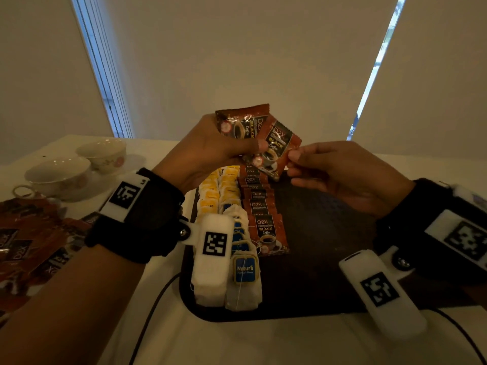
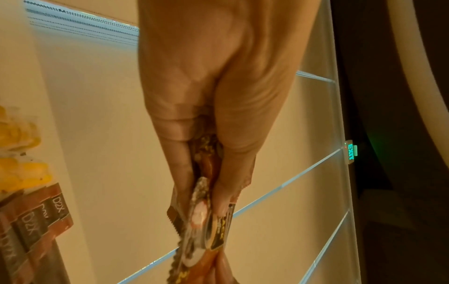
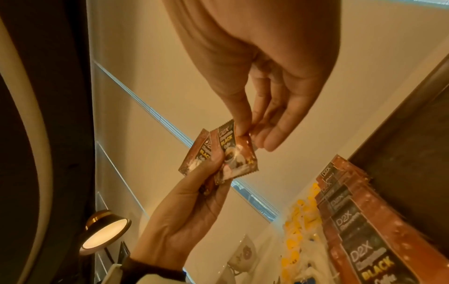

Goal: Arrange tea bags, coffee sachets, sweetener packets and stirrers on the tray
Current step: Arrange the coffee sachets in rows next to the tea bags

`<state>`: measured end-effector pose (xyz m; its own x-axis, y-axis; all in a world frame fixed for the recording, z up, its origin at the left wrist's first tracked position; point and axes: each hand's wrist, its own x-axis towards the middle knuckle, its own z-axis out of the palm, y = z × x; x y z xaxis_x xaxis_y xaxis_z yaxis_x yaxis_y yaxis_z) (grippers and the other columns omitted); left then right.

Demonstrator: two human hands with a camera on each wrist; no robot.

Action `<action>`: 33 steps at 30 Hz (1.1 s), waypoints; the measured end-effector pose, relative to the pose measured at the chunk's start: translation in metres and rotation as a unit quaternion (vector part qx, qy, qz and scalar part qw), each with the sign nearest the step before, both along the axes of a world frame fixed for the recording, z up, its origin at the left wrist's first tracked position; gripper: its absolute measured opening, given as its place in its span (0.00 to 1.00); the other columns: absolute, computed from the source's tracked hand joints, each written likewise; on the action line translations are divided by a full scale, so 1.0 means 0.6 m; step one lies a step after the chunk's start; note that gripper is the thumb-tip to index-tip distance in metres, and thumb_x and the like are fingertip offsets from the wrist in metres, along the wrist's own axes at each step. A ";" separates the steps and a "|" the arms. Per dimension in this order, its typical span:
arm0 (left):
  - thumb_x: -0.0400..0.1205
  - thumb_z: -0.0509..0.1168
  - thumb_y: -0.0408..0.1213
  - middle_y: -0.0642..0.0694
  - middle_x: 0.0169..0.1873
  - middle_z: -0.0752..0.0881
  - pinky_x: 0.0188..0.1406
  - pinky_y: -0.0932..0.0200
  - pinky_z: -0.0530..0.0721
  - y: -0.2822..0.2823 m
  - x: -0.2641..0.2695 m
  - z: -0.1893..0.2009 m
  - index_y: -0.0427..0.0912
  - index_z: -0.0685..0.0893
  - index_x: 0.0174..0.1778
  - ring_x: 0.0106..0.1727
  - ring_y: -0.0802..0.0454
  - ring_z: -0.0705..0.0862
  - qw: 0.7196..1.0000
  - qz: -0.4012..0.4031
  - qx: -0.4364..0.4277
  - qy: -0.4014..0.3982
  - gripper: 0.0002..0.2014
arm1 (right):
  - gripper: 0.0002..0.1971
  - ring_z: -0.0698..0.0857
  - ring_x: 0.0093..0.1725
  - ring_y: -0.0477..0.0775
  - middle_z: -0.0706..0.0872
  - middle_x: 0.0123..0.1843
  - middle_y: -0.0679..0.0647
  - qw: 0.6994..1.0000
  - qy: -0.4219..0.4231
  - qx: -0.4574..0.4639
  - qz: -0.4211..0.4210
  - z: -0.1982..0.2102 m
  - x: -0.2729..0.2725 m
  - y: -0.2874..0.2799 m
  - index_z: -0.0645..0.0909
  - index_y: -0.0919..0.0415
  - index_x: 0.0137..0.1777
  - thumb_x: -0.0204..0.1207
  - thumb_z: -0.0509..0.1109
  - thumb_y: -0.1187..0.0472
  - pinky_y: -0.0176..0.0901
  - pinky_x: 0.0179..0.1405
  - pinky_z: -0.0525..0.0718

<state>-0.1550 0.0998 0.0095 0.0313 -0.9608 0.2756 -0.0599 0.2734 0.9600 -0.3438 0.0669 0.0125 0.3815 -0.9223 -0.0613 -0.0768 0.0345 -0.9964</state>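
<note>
While left hand [image 1: 208, 151] grips sachets [image 1: 245, 125], right hand [image 1: 342, 175] fingers pinch front sachet [image 1: 276, 151] edge.

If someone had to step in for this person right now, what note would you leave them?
Left hand: holds a small bunch of coffee sachets above the tray.
Right hand: pinches the corner of the front sachet, which the left hand also holds.
Done: tea bags laid in rows at the tray's left; a row of coffee sachets beside them.
Left: lay down the held sachets; a loose pile of sachets lies on the table to the left. No sweetener packets or stirrers in view.
</note>
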 end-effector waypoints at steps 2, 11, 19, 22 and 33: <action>0.70 0.73 0.29 0.44 0.45 0.91 0.41 0.60 0.88 0.001 -0.002 -0.002 0.40 0.84 0.54 0.47 0.50 0.90 1.000 -0.016 0.009 -0.020 0.16 | 0.08 0.87 0.38 0.46 0.88 0.42 0.56 1.000 0.002 0.005 -0.004 0.001 -0.005 -0.003 0.83 0.69 0.50 0.73 0.70 0.66 0.36 0.38 0.89; 0.73 0.72 0.37 0.44 0.34 0.91 0.35 0.64 0.88 0.004 0.020 0.010 0.42 0.84 0.48 0.37 0.50 0.91 0.999 0.039 0.005 -0.012 0.09 | 0.05 0.86 0.43 0.50 0.88 0.44 0.57 0.934 0.329 0.070 0.120 -0.023 -0.035 -0.028 0.84 0.63 0.47 0.72 0.72 0.67 0.38 0.43 0.87; 0.75 0.71 0.40 0.41 0.36 0.91 0.34 0.63 0.89 0.005 0.014 0.012 0.43 0.83 0.50 0.36 0.50 0.90 0.998 0.039 0.019 -0.037 0.10 | 0.02 0.85 0.36 0.45 0.87 0.40 0.54 0.881 0.430 0.098 0.172 -0.049 0.001 -0.017 0.82 0.63 0.45 0.74 0.71 0.66 0.32 0.32 0.84; 0.81 0.66 0.38 0.42 0.38 0.90 0.36 0.62 0.88 0.006 0.014 0.012 0.43 0.82 0.50 0.37 0.51 0.90 0.997 0.025 0.039 -0.056 0.05 | 0.02 0.85 0.37 0.46 0.87 0.40 0.54 0.876 0.444 0.096 0.164 -0.052 0.013 -0.019 0.82 0.62 0.44 0.73 0.72 0.66 0.34 0.33 0.84; 0.85 0.58 0.35 0.40 0.35 0.90 0.40 0.57 0.90 0.001 0.009 0.013 0.41 0.80 0.46 0.38 0.48 0.90 0.997 0.029 0.056 -0.041 0.07 | 0.02 0.86 0.27 0.43 0.87 0.37 0.55 0.868 0.456 0.101 0.169 -0.050 0.030 -0.017 0.80 0.63 0.43 0.74 0.71 0.66 0.30 0.27 0.85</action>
<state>-0.1495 0.1003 0.0174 0.0693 -0.9830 0.1701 -0.1512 0.1582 0.9758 -0.3258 0.0566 -0.0174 0.3367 -0.7022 -0.6273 -0.8699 0.0231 -0.4927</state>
